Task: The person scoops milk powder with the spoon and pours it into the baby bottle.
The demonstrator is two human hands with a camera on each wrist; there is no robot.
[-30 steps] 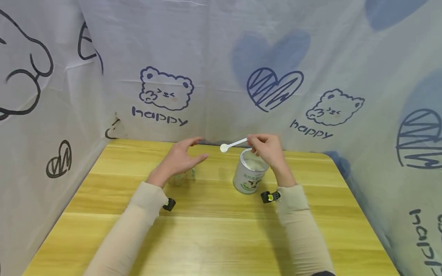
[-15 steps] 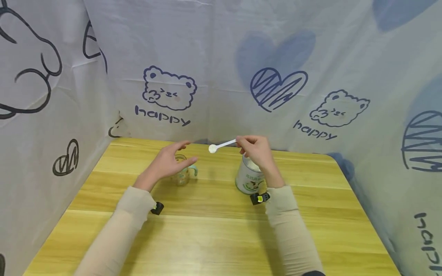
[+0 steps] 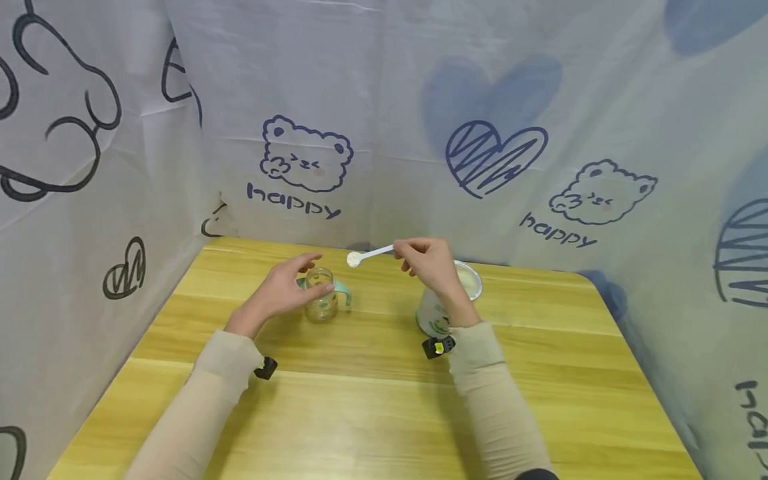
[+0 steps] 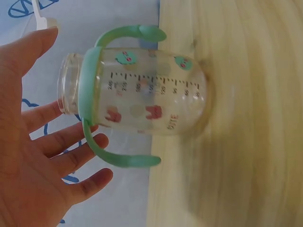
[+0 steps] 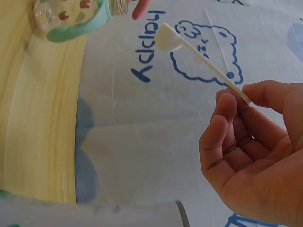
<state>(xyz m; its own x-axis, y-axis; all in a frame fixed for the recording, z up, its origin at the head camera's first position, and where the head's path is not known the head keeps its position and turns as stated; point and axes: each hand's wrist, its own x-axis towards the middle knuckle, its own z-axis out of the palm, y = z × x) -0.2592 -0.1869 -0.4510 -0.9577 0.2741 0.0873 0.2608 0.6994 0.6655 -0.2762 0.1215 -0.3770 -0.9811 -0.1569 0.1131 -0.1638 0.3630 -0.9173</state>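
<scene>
Between thumb and fingertips, my right hand pinches the end of a white measuring scoop. The scoop's bowl is heaped with pale powder and hangs in the air, right of the bottle's mouth. A clear baby bottle with mint-green handles, printed marks and an open neck stands upright on the table. Around the bottle's neck area, my left hand is spread with thumb and fingers apart, not wrapped around it. A white powder can, open and holding pale powder, stands partly hidden behind my right wrist.
The wooden table runs back to a pale cloth backdrop printed with bears and hearts. More cloth hangs along the left and right sides. Both wrists carry small black cameras near the sleeves.
My right hand has carried the loaded scoop left, away from over the can and toward the bottle. My left hand has shifted slightly left and down, and the bottle shows more fully.
</scene>
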